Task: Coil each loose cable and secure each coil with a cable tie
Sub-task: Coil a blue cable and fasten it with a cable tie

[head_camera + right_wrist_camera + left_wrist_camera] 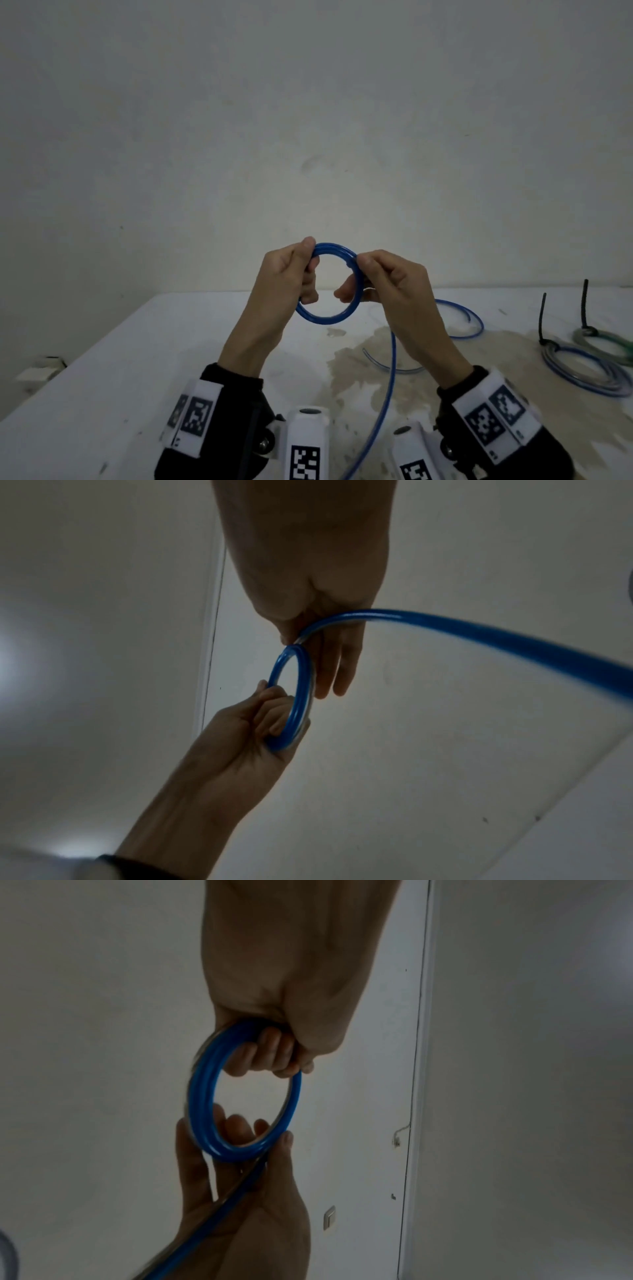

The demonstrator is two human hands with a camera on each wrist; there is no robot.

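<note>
White table (pixel 144 359), stained near its middle. Above it, both hands hold a blue cable (pixel 327 317) wound into a ring, its loose tail trailing down across the table. Left hand (pixel 284 277) grips the ring's left side, fingers curled through it; right hand (pixel 394 284) pinches the right side. Two tied coils (pixel 582 371) lie well apart at right, black ties (pixel 542 318) upright.

Stained white table (pixel 137 359); pale wall (pixel 308 102) behind (scuffed); wall switch (pixel 329 1217)
</note>
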